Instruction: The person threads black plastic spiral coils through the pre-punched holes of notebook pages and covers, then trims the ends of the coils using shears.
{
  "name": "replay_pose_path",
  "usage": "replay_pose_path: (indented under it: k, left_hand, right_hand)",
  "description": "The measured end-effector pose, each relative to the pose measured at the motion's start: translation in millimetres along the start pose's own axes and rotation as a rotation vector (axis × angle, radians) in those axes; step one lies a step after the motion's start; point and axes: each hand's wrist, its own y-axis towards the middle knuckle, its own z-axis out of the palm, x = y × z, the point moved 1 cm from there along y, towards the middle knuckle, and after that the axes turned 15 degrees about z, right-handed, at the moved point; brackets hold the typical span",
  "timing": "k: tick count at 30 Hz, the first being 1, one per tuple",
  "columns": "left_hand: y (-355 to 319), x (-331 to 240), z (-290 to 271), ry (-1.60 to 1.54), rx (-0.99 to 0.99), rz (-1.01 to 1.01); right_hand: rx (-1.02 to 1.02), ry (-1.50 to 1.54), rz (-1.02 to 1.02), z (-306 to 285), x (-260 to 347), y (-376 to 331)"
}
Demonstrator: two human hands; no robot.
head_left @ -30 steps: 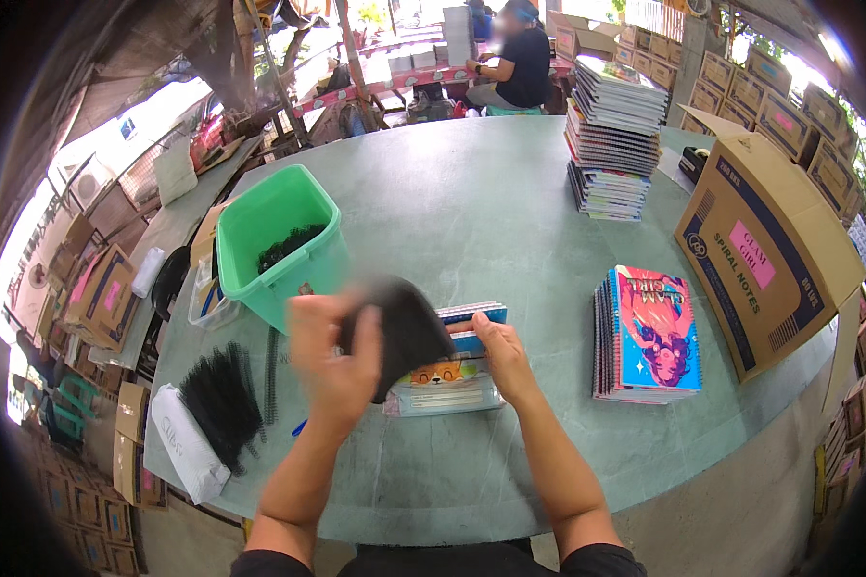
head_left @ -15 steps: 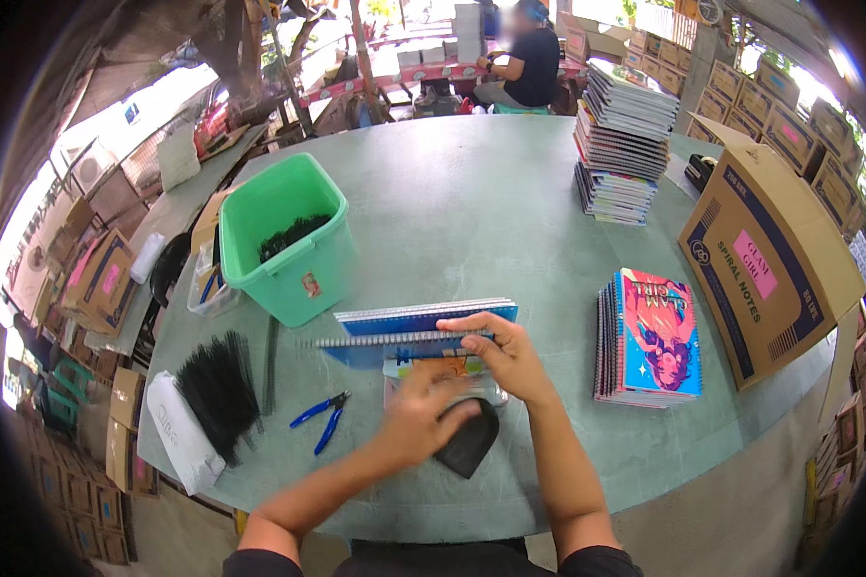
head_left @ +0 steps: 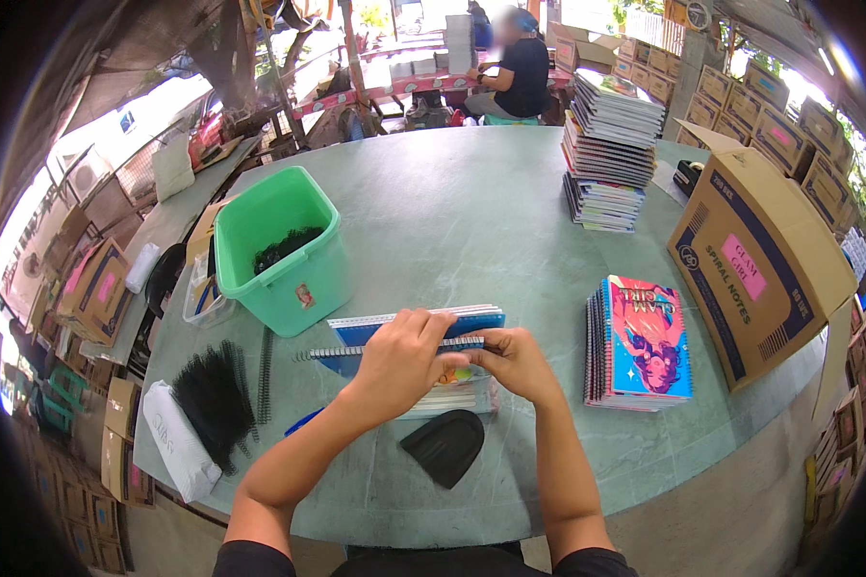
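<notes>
Spiral-bound notebook (head_left: 423, 332) with blue cover is lying near the front middle of the round grey-green worktop (head_left: 471, 212), on top of a small stack of the same notebooks (head_left: 452, 392), its wire spine running left to right. Left hand (head_left: 404, 358) is pressing down over the wire spine, fingers curled and its grip closing on the notebook; right hand (head_left: 517, 363) is pinching the spine's right end, grip narrow and also holding the notebook. Both forearms are coming in from the lower edge. Black flat curved piece (head_left: 445, 446) is lying just in front of the stack, apart from both hands. Blue handle of a tool (head_left: 303, 421) is peeking out beside the left forearm. Loose black spiral coil (head_left: 265, 375) is lying left of the notebook, and further left a heap of black coils (head_left: 214, 392) is sitting on a white bag (head_left: 178, 442). Green plastic tub (head_left: 281, 252) is standing behind-left of the notebook, dark coils inside. To the right, a pile of notebooks with pink-and-blue covers (head_left: 642, 341) is sitting near a big brown cardboard box (head_left: 755, 264). A tall stack of notebooks (head_left: 608, 149) is standing at the far right of the worktop. Another person (head_left: 520, 72) in a dark shirt is sitting well beyond the worktop. Cardboard boxes are piling along both sides.
</notes>
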Motion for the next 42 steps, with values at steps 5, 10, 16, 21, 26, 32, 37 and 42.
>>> replay_pose_path:
  k: [5,10,16,21,26,32,37,42]
  left_hand:
    - [6,1,5,-0.047,0.092,0.016]
    - [10,-3,19,-0.193,0.058,0.056]
    - [14,3,17,-0.343,0.102,-0.041]
    - [20,-5,14,-0.275,-0.18,0.164]
    - [-73,-1,-32,-0.202,0.327,-0.165]
    - [-242,59,-37,-0.067,0.46,-0.458]
    - [-221,39,-30,-0.125,0.434,-0.669]
    - [-157,39,-61,-0.562,0.019,-0.735]
  right_hand:
    - [-0.04,-0.183,0.011,-5,-6,0]
    - [-0.022,-0.193,0.027,-5,-9,-3]
    - [-0.164,-0.451,-0.01,3,14,-15]
    - [-0.153,-0.397,0.032,3,4,-12]
    - [-0.048,-0.073,-0.009,2,24,-16]
    - [0.05,-0.672,-0.147,36,85,-8]
    - [0.165,-0.865,-0.296,128,110,23]
    - [0.201,-0.549,-0.243,135,100,54]
